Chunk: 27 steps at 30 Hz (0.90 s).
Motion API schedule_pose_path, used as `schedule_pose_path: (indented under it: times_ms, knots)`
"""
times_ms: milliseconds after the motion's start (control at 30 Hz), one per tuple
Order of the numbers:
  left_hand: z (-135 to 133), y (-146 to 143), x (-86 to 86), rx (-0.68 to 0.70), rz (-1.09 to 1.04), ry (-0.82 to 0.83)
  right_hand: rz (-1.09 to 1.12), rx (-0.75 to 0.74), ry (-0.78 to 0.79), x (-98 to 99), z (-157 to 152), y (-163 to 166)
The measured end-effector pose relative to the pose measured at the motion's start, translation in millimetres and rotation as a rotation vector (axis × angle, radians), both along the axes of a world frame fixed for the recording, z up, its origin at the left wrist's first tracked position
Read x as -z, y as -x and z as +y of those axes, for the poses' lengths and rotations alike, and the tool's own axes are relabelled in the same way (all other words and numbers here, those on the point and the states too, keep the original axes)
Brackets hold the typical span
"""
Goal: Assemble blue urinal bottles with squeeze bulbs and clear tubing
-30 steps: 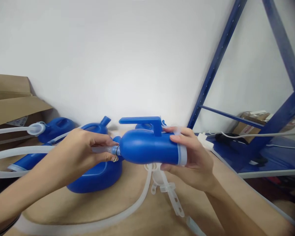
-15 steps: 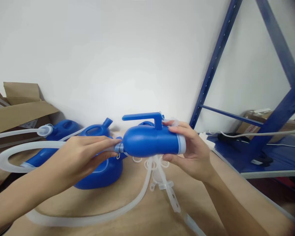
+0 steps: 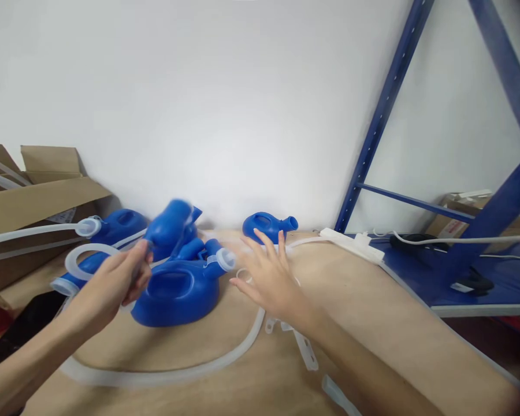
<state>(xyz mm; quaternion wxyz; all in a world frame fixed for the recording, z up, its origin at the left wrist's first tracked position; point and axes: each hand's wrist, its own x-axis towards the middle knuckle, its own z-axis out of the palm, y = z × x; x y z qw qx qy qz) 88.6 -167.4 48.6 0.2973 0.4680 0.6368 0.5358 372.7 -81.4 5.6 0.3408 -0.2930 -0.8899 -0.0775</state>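
My left hand (image 3: 132,271) is closed around the tube end of a blue plastic urinal bottle (image 3: 170,224), which is tilted up and blurred by motion. Its fingers hide the joint between bottle and tube. My right hand (image 3: 273,280) holds nothing, its fingers spread above the table. Between the hands, another blue urinal bottle (image 3: 175,300) with a clear cap (image 3: 226,259) lies on the table. Under and beyond my right hand are clear plastic straps (image 3: 305,349), partly covered. A thick translucent hose (image 3: 164,375) curves across the table in front.
An open cardboard box (image 3: 30,214) stands at the left, with a capped blue bottle (image 3: 119,224) beside it. Another blue bottle (image 3: 264,224) stands near the wall. A white power strip (image 3: 353,245) lies by the blue metal shelf (image 3: 398,277) on the right.
The held bottle has moved left and tipped up in my left hand. My right hand has let go of its capped end and opened, moving slightly left.
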Motion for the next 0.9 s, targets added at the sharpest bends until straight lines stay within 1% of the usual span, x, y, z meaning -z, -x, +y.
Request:
schedule_pose_path:
  times_ms: [33, 100, 133, 200, 233, 300, 367, 433, 567, 667, 733, 800, 867, 900]
  knots:
    - [-0.3, 2.2, 9.7, -0.017, -0.028, 0.054, -0.055, 0.032, -0.063, 8.2, 3.3, 6.4]
    - [-1.1, 4.4, 24.9, -0.013, 0.024, 0.069, -0.126, 0.046, -0.131, 20.8, 8.2, 19.7]
    - [-0.5, 4.6, 29.6, -0.013, 0.078, 0.051, -0.143, 0.042, -0.148, 24.8, 9.7, 26.6]
    - [4.5, 3.8, 33.5, -0.013, 0.18, 0.005, -0.157, 0.036, -0.158, 28.7, 11.7, 40.9]
    - [8.7, 3.0, 33.5, -0.01, 0.209, 0.002, -0.161, 0.04, -0.156, 29.1, 12.6, 47.7]
    - [18.1, 0.4, 31.6, 0.014, 0.201, 0.037, -0.18, 0.064, -0.149, 28.6, 14.6, 59.4]
    - [23.7, -3.3, 29.3, 0.028, 0.143, 0.103, -0.204, 0.11, -0.141, 28.1, 17.0, 66.6]
    - [21.2, -7.5, 27.3, 0.034, 0.079, 0.179, -0.213, 0.157, -0.135, 28.6, 18.7, 68.9]
    - [-5.3, -12.6, 23.7, 0.058, 0.056, 0.271, -0.229, 0.198, -0.151, 32.7, 17.3, 66.3]
    - [-26.9, -14.5, 20.1, 0.096, 0.082, 0.339, -0.259, 0.208, -0.181, 36.2, 15.4, 64.5]
    - [-35.8, -14.9, 16.6, 0.128, 0.133, 0.373, -0.263, 0.205, -0.224, 36.1, 17.4, 62.5]
    - [-38.9, -12.1, 13.8, 0.166, 0.244, 0.35, -0.241, 0.194, -0.289, 31.7, 22.6, 58.2]
    - [-36.8, -4.5, 13.6, 0.199, 0.378, 0.269, -0.187, 0.181, -0.379, 22.1, 28.8, 50.7]
    - [-34.3, 0.5, 14.7, 0.193, 0.442, 0.209, -0.147, 0.178, -0.434, 15.7, 31.2, 46.0]
